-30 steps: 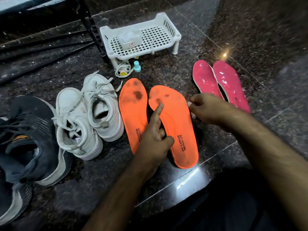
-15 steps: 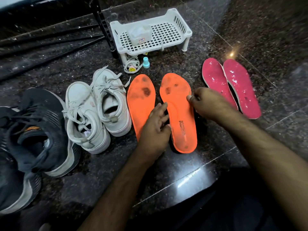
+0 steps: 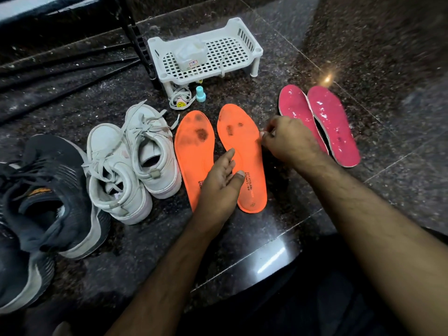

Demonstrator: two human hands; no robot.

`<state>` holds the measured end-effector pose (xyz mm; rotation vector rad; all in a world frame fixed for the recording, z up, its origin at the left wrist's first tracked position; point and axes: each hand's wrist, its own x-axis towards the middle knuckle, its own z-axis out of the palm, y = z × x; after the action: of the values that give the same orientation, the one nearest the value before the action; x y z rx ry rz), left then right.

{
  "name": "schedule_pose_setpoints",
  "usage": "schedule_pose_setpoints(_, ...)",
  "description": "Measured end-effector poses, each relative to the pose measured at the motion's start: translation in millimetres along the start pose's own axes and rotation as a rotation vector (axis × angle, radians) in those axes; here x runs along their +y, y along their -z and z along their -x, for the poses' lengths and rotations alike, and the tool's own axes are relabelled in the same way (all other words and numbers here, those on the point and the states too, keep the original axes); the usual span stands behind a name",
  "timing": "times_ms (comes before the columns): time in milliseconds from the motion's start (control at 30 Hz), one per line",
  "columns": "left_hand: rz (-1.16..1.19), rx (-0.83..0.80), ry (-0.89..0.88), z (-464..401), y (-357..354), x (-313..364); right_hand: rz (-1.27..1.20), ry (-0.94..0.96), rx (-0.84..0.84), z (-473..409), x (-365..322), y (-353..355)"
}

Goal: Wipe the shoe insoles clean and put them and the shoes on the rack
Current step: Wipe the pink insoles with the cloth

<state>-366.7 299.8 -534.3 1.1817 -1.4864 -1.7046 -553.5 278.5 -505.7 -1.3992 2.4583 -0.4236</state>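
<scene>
Two orange insoles with dark stains lie flat side by side on the dark stone floor, the left orange insole (image 3: 192,151) and the right orange insole (image 3: 243,151). My left hand (image 3: 219,185) rests across their lower halves with fingers straight and the thumb on the right one. My right hand (image 3: 286,139) has curled fingers and pinches the right insole's outer edge. Two wet pink insoles (image 3: 334,122) lie to the right. A pair of white sneakers (image 3: 148,151) and dark sneakers (image 3: 48,190) stand to the left. The white plastic rack (image 3: 242,23) is behind.
A white container (image 3: 191,57) sits on the rack. A small teal bottle (image 3: 200,94) and a coiled cord (image 3: 180,101) lie in front of it. A black metal frame (image 3: 135,32) stands left of the rack. A tile seam runs under my forearms.
The right orange insole, held tilted between both hands, now lies flat on the floor. My left hand's fingers have straightened over the insoles. The view has shifted slightly.
</scene>
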Motion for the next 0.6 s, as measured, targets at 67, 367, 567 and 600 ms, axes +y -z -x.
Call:
schedule_pose_setpoints(67, -0.007, -0.006, -0.027, 0, -4, 4, -0.016, -0.015, 0.0, -1, 5, 6)
schedule_pose_setpoints(367, -0.057, -0.064, -0.116, -16, -28, 19, 0.107, -0.183, 0.006, -14, 40, 17)
schedule_pose_setpoints(567, -0.035, -0.071, -0.089, -15, -28, 14, 0.171, -0.221, -0.089, -25, 42, 1)
schedule_pose_setpoints(600, -0.035, -0.076, -0.087, -15, -27, 14, 0.18, -0.218, -0.087, -26, 40, -1)
